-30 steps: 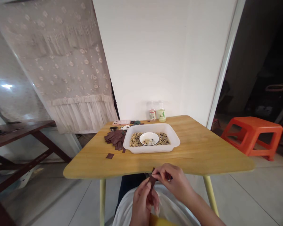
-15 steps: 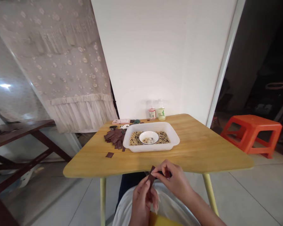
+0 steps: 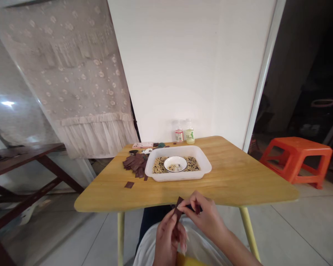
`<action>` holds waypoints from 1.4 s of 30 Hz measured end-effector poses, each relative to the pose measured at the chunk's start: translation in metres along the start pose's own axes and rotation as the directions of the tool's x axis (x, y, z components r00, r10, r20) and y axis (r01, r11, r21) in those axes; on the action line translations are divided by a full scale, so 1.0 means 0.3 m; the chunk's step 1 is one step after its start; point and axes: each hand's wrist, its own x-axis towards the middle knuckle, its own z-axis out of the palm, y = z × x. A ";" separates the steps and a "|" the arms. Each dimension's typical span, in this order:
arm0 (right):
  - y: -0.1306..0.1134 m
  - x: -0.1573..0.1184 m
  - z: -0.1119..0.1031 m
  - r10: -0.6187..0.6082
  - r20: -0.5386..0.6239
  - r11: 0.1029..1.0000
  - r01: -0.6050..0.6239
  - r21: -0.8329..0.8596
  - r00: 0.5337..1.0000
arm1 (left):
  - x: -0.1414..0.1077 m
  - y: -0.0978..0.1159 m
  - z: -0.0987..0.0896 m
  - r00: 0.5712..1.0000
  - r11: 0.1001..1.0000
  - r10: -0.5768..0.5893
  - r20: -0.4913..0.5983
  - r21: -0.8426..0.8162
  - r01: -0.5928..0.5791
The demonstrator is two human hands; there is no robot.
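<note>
Just past the front edge of the wooden table (image 3: 233, 184), above the lap, my left hand (image 3: 168, 234) pinches a small dark brown piece (image 3: 178, 211) between thumb and fingers. My right hand (image 3: 204, 212) has its thumb and index fingertip closed on the upper part of the same piece. A white plastic tray (image 3: 180, 178) on the table holds pale and dark beads. Inside it stands a white dish (image 3: 175, 159) with a dark rim and small bits in it. Left of the tray lies a pile of brown pieces (image 3: 135, 163), with a single brown square (image 3: 129, 184) nearer the front.
Two bottles (image 3: 189, 136) stand at the table's back edge by the white wall. A pink case (image 3: 143, 145) and small items lie at the back left. An orange stool (image 3: 301, 147) is on the right, a dark wooden bench (image 3: 24, 155) on the left.
The camera view has tilted slightly, so the table sits a little lower. Both hands keep nearly the same pose on the brown piece.
</note>
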 end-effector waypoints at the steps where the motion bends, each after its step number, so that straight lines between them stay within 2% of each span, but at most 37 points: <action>1: 0.000 0.001 -0.003 0.014 -0.022 1.000 -0.014 0.007 1.000 | -0.001 0.002 0.001 1.000 1.000 -0.005 0.003 0.002 0.005; 4: 0.000 0.006 -0.015 0.035 -0.072 0.999 -0.034 0.018 0.997 | -0.003 0.010 0.006 1.000 1.000 -0.012 0.014 0.001 0.012; 12: -0.012 0.004 -0.011 -0.033 0.017 0.999 0.033 -0.024 0.999 | -0.010 0.015 0.012 1.000 1.000 0.000 0.013 0.001 0.000; 18: 0.002 0.007 -0.022 0.003 -0.046 0.999 -0.002 0.033 0.999 | -0.005 0.004 0.003 1.000 1.000 0.000 0.022 -0.001 0.000; 24: -0.004 0.002 -0.014 -0.088 0.034 0.996 0.088 -0.004 0.996 | 0.003 -0.007 -0.008 1.000 0.999 -0.007 0.003 0.036 0.007; 30: 0.002 0.006 -0.016 -0.044 -0.010 0.999 0.044 -0.003 0.999 | 0.000 0.006 0.005 0.999 0.999 -0.031 0.010 0.041 0.030; 37: -0.006 0.003 -0.012 -0.126 0.028 0.991 0.127 -0.031 0.992 | -0.004 0.010 0.009 1.000 1.000 -0.010 0.013 0.019 0.010; 42: 0.005 0.003 -0.014 -0.093 -0.036 0.996 0.092 -0.010 0.995 | -0.010 0.013 0.011 1.000 0.999 -0.027 0.014 0.030 0.027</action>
